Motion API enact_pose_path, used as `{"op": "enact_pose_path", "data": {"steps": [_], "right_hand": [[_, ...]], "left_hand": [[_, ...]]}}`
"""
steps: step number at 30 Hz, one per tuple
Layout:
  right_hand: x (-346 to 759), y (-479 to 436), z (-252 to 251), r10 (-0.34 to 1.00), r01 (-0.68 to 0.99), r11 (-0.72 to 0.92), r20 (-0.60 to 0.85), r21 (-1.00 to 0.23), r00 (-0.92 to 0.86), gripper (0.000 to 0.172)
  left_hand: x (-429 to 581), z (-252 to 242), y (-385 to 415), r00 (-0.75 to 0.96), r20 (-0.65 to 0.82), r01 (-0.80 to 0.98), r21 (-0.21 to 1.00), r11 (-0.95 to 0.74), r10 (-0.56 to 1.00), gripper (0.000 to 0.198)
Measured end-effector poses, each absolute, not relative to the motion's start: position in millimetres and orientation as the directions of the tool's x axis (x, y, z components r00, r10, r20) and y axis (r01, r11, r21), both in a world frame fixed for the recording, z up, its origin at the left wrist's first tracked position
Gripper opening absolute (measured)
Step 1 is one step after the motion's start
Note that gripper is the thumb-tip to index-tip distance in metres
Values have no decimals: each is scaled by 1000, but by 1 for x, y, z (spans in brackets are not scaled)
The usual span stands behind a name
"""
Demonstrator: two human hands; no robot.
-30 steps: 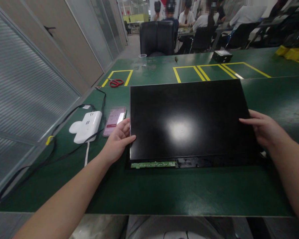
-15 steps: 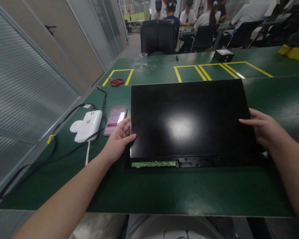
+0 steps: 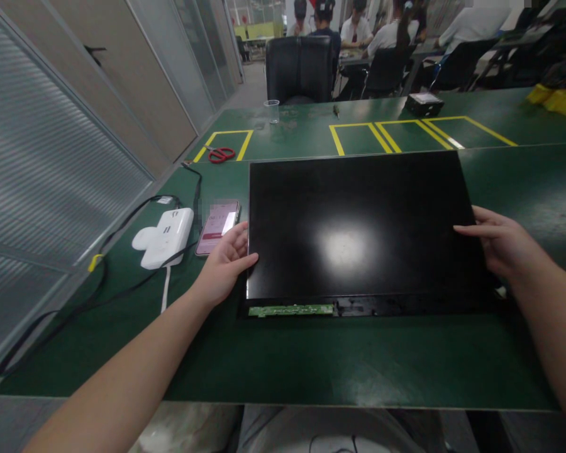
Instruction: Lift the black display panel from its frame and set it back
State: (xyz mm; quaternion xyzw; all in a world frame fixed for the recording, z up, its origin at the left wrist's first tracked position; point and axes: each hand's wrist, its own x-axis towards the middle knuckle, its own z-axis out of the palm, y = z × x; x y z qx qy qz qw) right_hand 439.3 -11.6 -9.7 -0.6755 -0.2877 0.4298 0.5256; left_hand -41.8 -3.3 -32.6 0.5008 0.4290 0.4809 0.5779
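A large black display panel [image 3: 358, 226] lies in front of me, with a bright reflection on its glossy face. My left hand [image 3: 226, 261] grips its left edge, thumb on the front and fingers curled at the side. On the right edge, my right hand [image 3: 504, 242] holds the panel with the thumb on the face; its other fingers are partly behind the edge. Below the panel's lower edge shows a black frame [image 3: 377, 307] carrying a narrow green circuit board [image 3: 290, 310]. Whether panel and frame touch all round is hidden.
On the green table [image 3: 311, 358], a phone [image 3: 218, 228], a white power adapter [image 3: 167, 239] and black cables [image 3: 106, 277] lie left. Red-handled scissors [image 3: 221, 155], a clear cup [image 3: 272, 112], a small screwdriver-like tool [image 3: 336, 111] and a black box [image 3: 423, 104] lie farther back. Several people sit beyond.
The panel's top left corner has shifted very slightly right and down. Both hands keep almost the same hold on its edges.
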Motion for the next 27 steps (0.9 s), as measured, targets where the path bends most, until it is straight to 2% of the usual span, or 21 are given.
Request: {"op": "enact_pose_path", "data": {"steps": [8,27], "right_hand": [[445,-11,-16,873,-33,-194,-188,-980,449,56],[445,-10,-18,863,-20,-209,-194,-978,467,56]], "left_hand": [[-41,-30,-4,169,-33,-138,989,57,985,73],[-43,-37,-1,188,4,-89,996,13,982,74]]}}
